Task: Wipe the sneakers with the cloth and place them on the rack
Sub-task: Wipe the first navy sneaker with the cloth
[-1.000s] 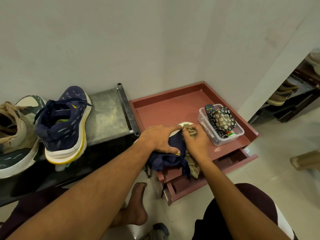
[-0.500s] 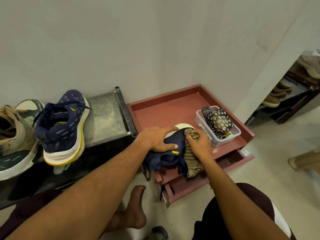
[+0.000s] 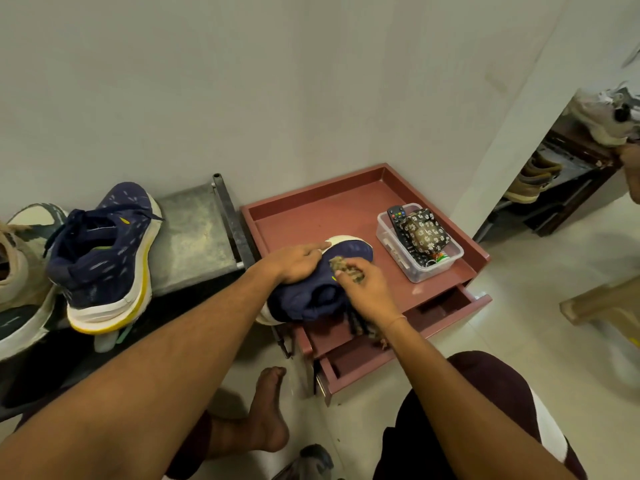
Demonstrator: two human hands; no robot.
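A navy sneaker (image 3: 353,250) with a white sole lay on the front part of the red table (image 3: 311,216), its toe towards the wall (image 3: 311,81) and its heel jutting over the table's front edge. The left hand (image 3: 298,264) rested flat on the sneaker's upper; its grip was open, the fingers straight and pressing down, the index finger reaching along the white toe rim. The right hand (image 3: 369,291) was just beside it on the sneaker's right side, its grip closed round a bunched brownish cloth (image 3: 346,270), pinched between thumb and fingers and touching the navy fabric near the toe. More of the cloth hung below the wrist, over the table's front edge.

Below the tabletop a drawer (image 3: 446,303) stood partly pulled out. At the right of the tabletop sat a clear plastic box (image 3: 420,273), holding a remote control (image 3: 396,216) and a flowered pouch (image 3: 424,232); it was near the sneaker but apart from it.

To the left, touching the table's side, was the metal rack (image 3: 194,230). A second navy sneaker (image 3: 104,258) with a yellow and white sole leaned on its side there, heel towards the camera. A beige and green sneaker (image 3: 20,271) lay just beside it at the left edge of view. A bare foot (image 3: 266,410) rested on the pale floor (image 3: 519,306) below the arms
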